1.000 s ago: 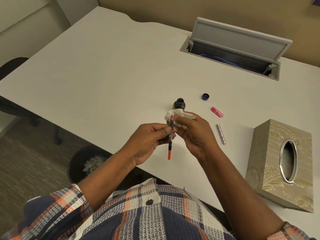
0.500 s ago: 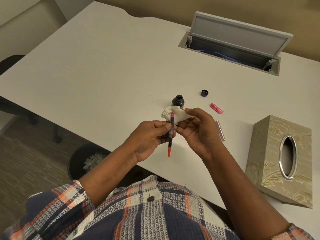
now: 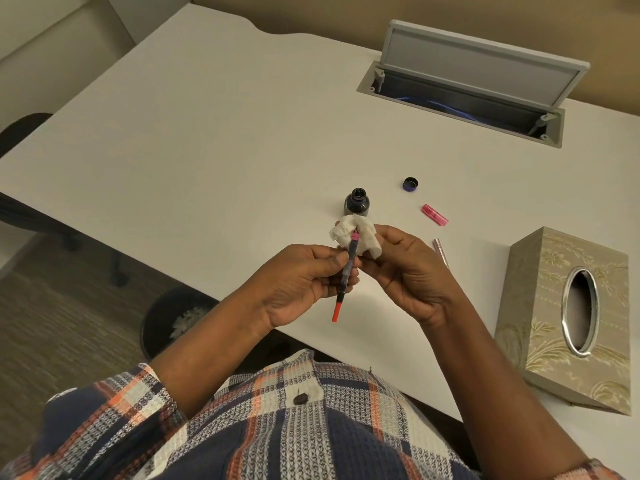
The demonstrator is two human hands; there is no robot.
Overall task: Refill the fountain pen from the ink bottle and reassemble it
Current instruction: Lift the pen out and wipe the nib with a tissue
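The left hand [image 3: 304,285] is pinching the bare inner part of the fountain pen [image 3: 346,277], that is the nib section with its clear converter, between thumb and fingertips around the middle of the tube, and it is holding it nearly upright just above the near edge of the white desk [image 3: 207,133]. The right hand [image 3: 412,271] is gripping a crumpled white tissue [image 3: 353,235] and is pressing it around the nib end at the top, so the nib itself is hidden. The red knob of the converter is pointing down toward the person. I judge that this part is very light, stiff and thin, and that the clear tube looks dark with ink, so it may crack or leak if it is squeezed hard; the middle of the tube, where the left hand is taking it, seems the safest place. The wet nib is delicate and can stain, so soft dabbing is better than rubbing. The open ink bottle [image 3: 357,202] is standing just behind the tissue, and it could tip easily. Its purple cap [image 3: 410,184] is lying apart to the right. The pink pen cap [image 3: 435,214] and the slim barrel [image 3: 439,251] are lying on the desk near the right hand, not yet attached. The tissue box [image 3: 571,306] is standing further right.
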